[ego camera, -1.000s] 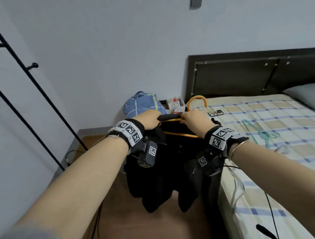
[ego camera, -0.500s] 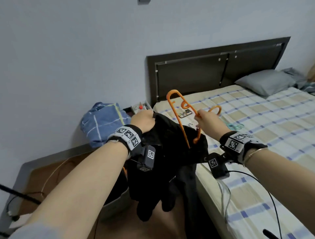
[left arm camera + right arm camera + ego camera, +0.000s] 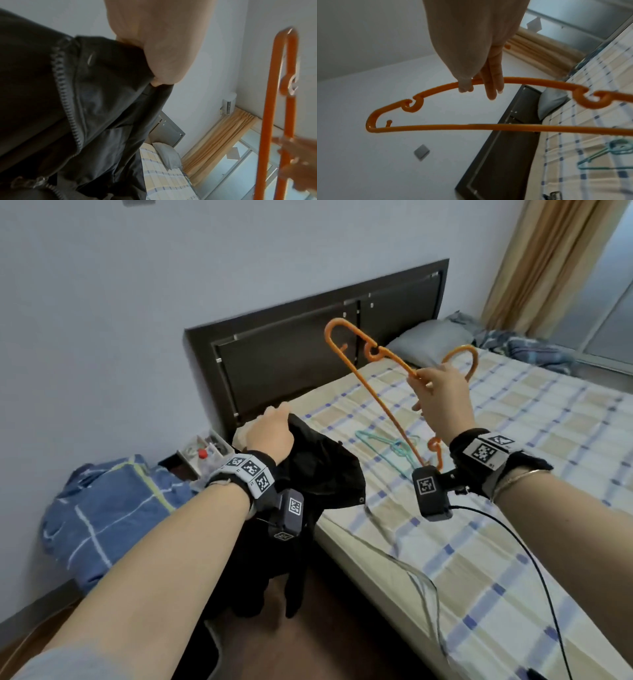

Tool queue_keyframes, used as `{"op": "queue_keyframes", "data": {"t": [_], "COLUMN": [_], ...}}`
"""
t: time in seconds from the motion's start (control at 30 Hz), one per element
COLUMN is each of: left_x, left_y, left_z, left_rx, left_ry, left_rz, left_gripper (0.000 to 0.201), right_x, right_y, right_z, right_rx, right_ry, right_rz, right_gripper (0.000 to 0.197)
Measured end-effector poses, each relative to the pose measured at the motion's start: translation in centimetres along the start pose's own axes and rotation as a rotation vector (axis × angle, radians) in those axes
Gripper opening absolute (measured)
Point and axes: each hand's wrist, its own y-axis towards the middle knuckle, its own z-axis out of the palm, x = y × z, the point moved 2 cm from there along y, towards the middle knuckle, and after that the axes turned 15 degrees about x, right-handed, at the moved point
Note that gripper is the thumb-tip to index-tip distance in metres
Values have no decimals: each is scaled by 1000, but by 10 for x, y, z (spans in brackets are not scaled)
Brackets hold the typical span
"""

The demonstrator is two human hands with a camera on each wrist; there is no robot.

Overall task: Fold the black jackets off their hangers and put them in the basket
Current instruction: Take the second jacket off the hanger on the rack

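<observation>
My left hand [image 3: 272, 429] grips a bunched black jacket [image 3: 318, 470] at its top; the rest hangs down past the bed's edge toward the floor. In the left wrist view the fist [image 3: 159, 44] is closed on the black jacket [image 3: 77, 101] beside its zipper. My right hand [image 3: 440, 392] pinches an orange hanger [image 3: 373, 381] by its upper arm and holds it in the air over the bed, free of the jacket. The right wrist view shows thumb and forefinger on the orange hanger [image 3: 513, 81], the other fingers [image 3: 493, 81] straight. No basket can be made out.
A bed [image 3: 513, 508] with a checked sheet fills the right side, a teal hanger [image 3: 387, 445] lying on it. A dark headboard [image 3: 308, 350] stands behind. A blue checked bundle [image 3: 102, 508] sits on the floor at left, a small white box [image 3: 202, 451] by the headboard.
The orange hanger has come out of the jacket; my right hand lifted it up and to the right over the bed. My left hand kept hold of the jacket as the view swung right.
</observation>
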Motion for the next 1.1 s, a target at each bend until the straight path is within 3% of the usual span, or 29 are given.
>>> {"op": "queue_keyframes", "data": {"t": [0.17,0.3,0.53,0.73,0.8,0.93,1.1], "left_x": [-24,-41,-66,-78,-81,-82,-72], "left_y": [55,110,201,244,249,250,235], "left_z": [-4,4,23,30,30,25,6], "left_rx": [-97,-49,41,72,65,48,-10], "left_ry": [-76,-51,-59,-120,-129,-133,-122], "left_rz": [86,126,111,135,164,235,341], "left_gripper": [36,33,36,39,38,37,35], "right_x": [-84,-150,-214,-236,-234,-223,-188], "right_y": [27,53,124,177,181,166,130], "right_z": [21,48,74,91,95,109,118], "right_rx": [90,148,327,365,412,574,664], "right_ry": [-78,-101,-41,-93,-88,-59,-29], "right_rz": [249,389,409,402,386,405,527], "right_gripper": [15,10,16,42,38,26,51]}}
